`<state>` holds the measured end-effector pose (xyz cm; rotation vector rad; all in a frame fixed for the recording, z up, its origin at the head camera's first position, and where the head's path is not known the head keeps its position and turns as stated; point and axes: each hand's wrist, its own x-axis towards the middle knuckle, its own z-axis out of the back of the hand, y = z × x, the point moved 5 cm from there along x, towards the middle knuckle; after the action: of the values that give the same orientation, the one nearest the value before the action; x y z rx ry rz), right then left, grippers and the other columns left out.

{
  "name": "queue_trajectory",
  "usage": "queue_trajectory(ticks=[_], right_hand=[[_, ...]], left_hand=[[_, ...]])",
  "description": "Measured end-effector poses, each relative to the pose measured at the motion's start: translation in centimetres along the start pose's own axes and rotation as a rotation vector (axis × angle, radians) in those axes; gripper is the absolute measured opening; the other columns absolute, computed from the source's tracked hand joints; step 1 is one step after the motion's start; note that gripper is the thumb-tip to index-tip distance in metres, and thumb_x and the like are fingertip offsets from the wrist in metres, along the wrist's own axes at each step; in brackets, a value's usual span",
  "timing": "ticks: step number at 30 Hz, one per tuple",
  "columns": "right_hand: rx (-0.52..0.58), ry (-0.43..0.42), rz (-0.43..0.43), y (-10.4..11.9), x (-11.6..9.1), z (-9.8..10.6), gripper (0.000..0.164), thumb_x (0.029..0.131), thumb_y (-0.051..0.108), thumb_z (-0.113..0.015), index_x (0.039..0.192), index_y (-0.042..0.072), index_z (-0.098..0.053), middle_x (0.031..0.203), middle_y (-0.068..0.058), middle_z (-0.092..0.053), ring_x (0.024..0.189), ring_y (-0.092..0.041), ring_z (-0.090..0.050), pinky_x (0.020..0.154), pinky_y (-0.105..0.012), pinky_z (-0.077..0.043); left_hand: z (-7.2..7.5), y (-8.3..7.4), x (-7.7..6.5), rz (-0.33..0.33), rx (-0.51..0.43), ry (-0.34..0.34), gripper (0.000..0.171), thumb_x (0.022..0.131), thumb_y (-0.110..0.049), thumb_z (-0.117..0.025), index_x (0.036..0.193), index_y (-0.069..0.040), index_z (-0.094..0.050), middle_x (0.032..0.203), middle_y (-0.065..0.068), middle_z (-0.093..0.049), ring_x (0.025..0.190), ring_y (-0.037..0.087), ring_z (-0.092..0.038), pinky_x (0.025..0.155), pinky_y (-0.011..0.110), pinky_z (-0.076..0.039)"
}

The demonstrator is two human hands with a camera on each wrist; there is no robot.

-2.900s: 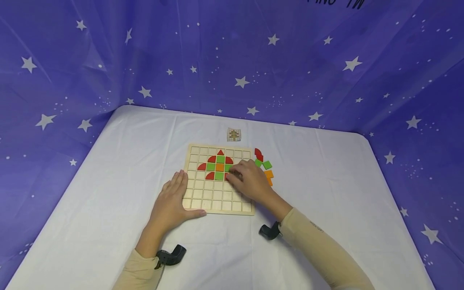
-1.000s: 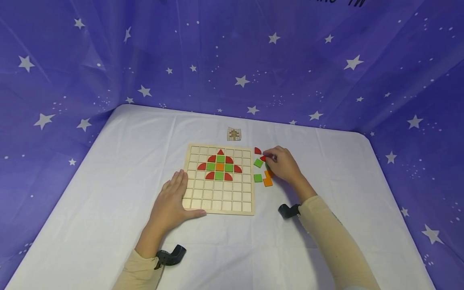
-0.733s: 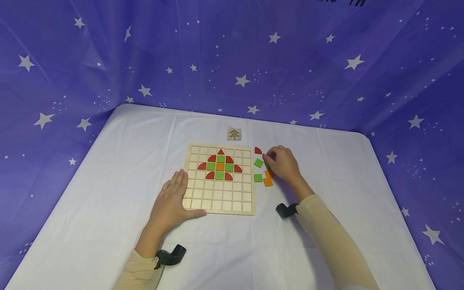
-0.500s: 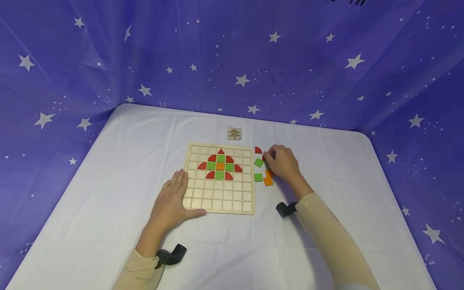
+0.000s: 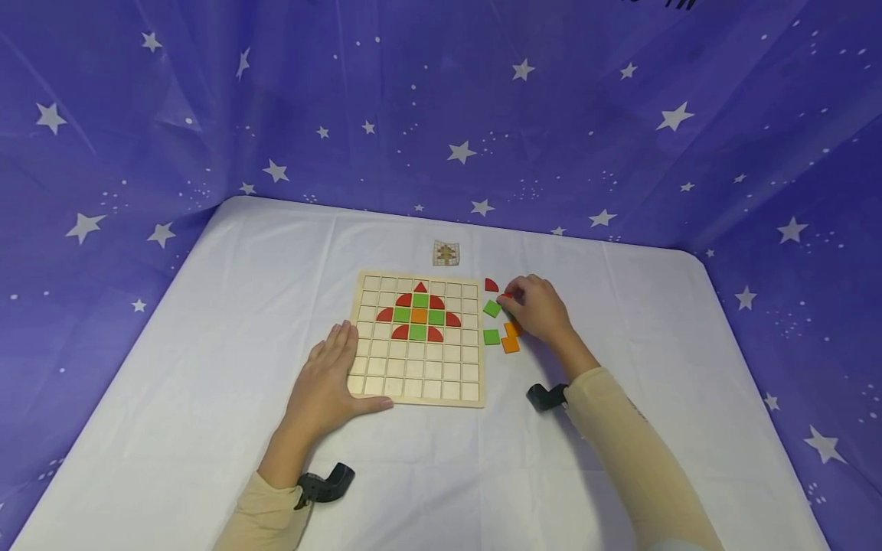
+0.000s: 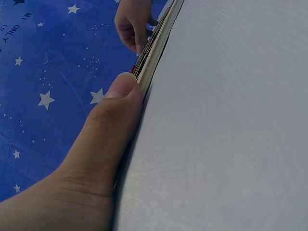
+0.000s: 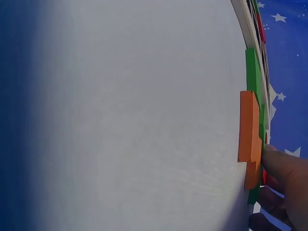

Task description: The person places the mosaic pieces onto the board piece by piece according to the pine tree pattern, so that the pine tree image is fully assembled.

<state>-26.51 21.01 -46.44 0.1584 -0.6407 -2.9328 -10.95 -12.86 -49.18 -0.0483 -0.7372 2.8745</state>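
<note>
The left hand [image 5: 320, 394] is laid at about eight o'clock of the board [image 5: 415, 367], its fingers straight along the left edge and its thumb spread wide along the near edge; nothing is gripped by it. The board is of pale wood, nearly square, and is divided into cells by thin raised ridges. In its upper half, flat smooth pieces are set: a red triangle [image 5: 421, 288] on top, red quarter-rounds in pairs below, and four green squares about an orange square [image 5: 419, 315]. Beyond the far edge, between twelve and one o'clock, a small card [image 5: 446, 254] printed with a grid is laid on the white cloth of the worktop [image 5: 207, 329].

Beside the board's right edge, loose pieces are scattered, the right hand being the nearer. From its fingertips, a loose red quarter-round [image 5: 491, 285] is found at ten o'clock, a tilted green square [image 5: 492, 308] between seven and eight, and two orange squares [image 5: 511, 345] around six. A red piece [image 5: 507, 295] appears to be held in a narrow pinch between thumb and fingers of the right hand [image 5: 544, 310], at two o'clock from the board's centre; its long axis cannot be told, most of it being covered.
</note>
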Motion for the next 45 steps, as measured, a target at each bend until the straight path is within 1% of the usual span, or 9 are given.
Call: queue_trajectory(ticks=[7,12,17,22,25,29,35,42,45], right_hand=[[0.019,0.014,-0.003,-0.2,0.0,-0.2,0.033,0.094,0.038,-0.067,0.118,0.015,-0.067,0.106,-0.005,-0.061,0.102,-0.025,-0.052,0.099,-0.045,-0.049],[0.058,0.046,0.033,-0.4,0.1,-0.2,0.034,0.092,0.035,-0.070,0.121,0.017,-0.071,0.108,-0.003,-0.062,0.098,-0.024,-0.052,0.090,-0.040,-0.048],[0.075,0.074,0.047,-0.5,0.2,0.0,0.028,0.096,0.029,-0.065,0.120,0.017,-0.072,0.110,-0.003,-0.063,0.092,-0.024,-0.052,0.082,-0.036,-0.046],[0.079,0.106,0.049,-0.6,0.3,0.1,0.029,0.095,0.025,-0.066,0.123,0.017,-0.071,0.111,-0.004,-0.062,0.091,-0.023,-0.051,0.081,-0.034,-0.046],[0.089,0.106,0.060,-0.6,0.3,0.2,0.029,0.095,0.027,-0.067,0.121,0.016,-0.072,0.111,-0.004,-0.063,0.091,-0.023,-0.052,0.079,-0.033,-0.046],[0.110,0.110,0.062,-0.8,0.4,0.3,0.029,0.093,0.025,-0.068,0.120,0.015,-0.073,0.112,-0.004,-0.064,0.090,-0.023,-0.053,0.078,-0.033,-0.046],[0.114,0.118,0.050,-0.7,0.4,0.4,0.031,0.091,0.023,-0.069,0.120,0.015,-0.072,0.115,-0.005,-0.064,0.093,-0.024,-0.053,0.082,-0.036,-0.048],[0.061,0.113,0.012,0.0,0.8,0.6,0.039,0.088,0.032,-0.073,0.121,0.012,-0.071,0.116,-0.009,-0.067,0.102,-0.027,-0.057,0.097,-0.046,-0.049],[0.051,0.112,-0.016,0.4,0.9,0.8,0.037,0.088,0.034,-0.072,0.118,0.012,-0.072,0.113,-0.008,-0.069,0.104,-0.028,-0.059,0.100,-0.048,-0.049]], left_hand=[[-0.1,0.1,0.0,-0.002,-0.001,0.001,0.140,0.060,-0.086,-0.068,0.158,-0.001,-0.016,0.167,0.014,-0.013,0.156,0.032,-0.011,0.125,0.050,-0.016],[0.0,0.1,0.0,0.005,-0.002,0.005,0.140,0.060,-0.087,-0.067,0.158,-0.002,-0.016,0.167,0.013,-0.012,0.156,0.031,-0.011,0.125,0.050,-0.016],[0.0,0.0,0.0,0.005,-0.003,0.007,0.139,0.060,-0.085,-0.069,0.158,-0.001,-0.016,0.167,0.014,-0.012,0.156,0.031,-0.011,0.125,0.050,-0.016],[0.0,0.0,0.0,0.001,0.000,0.004,0.139,0.060,-0.084,-0.070,0.158,-0.001,-0.017,0.167,0.014,-0.013,0.156,0.032,-0.011,0.125,0.050,-0.016],[0.0,0.0,0.0,0.000,0.001,0.002,0.139,0.060,-0.085,-0.070,0.157,-0.001,-0.017,0.167,0.014,-0.013,0.156,0.032,-0.011,0.125,0.050,-0.016],[0.0,0.0,0.0,0.000,0.002,0.004,0.139,0.060,-0.085,-0.069,0.157,0.000,-0.017,0.167,0.015,-0.013,0.155,0.032,-0.012,0.125,0.050,-0.016],[-0.1,0.1,0.0,-0.002,0.003,-0.004,0.140,0.059,-0.086,-0.069,0.157,-0.001,-0.017,0.166,0.015,-0.014,0.155,0.032,-0.012,0.125,0.050,-0.017],[-0.1,0.2,0.1,-0.001,0.002,-0.001,0.140,0.060,-0.087,-0.067,0.158,-0.001,-0.017,0.167,0.014,-0.013,0.155,0.032,-0.012,0.125,0.050,-0.017],[-0.1,0.1,0.1,-0.001,0.004,0.001,0.140,0.060,-0.087,-0.067,0.158,-0.001,-0.016,0.167,0.014,-0.013,0.155,0.032,-0.012,0.125,0.050,-0.017]])
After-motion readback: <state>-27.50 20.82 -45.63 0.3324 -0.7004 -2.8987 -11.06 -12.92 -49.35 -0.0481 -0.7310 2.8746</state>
